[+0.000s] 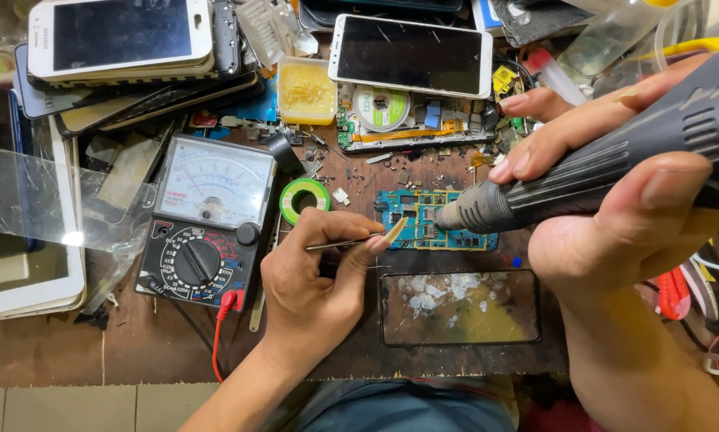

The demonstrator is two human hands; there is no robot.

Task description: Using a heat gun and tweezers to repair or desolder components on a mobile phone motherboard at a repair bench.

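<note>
A small blue circuit board point(411, 210) lies on the worn wooden bench. My right hand point(615, 200) grips a dark grey hot-air tool point(583, 172) whose metal nozzle points down at the board's right half. My left hand point(315, 280) pinches thin metal tweezers point(339, 243), their tips at the board's left edge. Below the board lies a bare phone glass panel point(458, 308) with white residue on it.
An analogue multimeter point(207, 220) with a red lead sits left of my left hand. A green solder-wick reel point(305, 197), a yellow flux tub point(307, 90), a white phone point(411, 54), an opened phone body point(411, 124) and a stack of phones point(123, 48) crowd the back.
</note>
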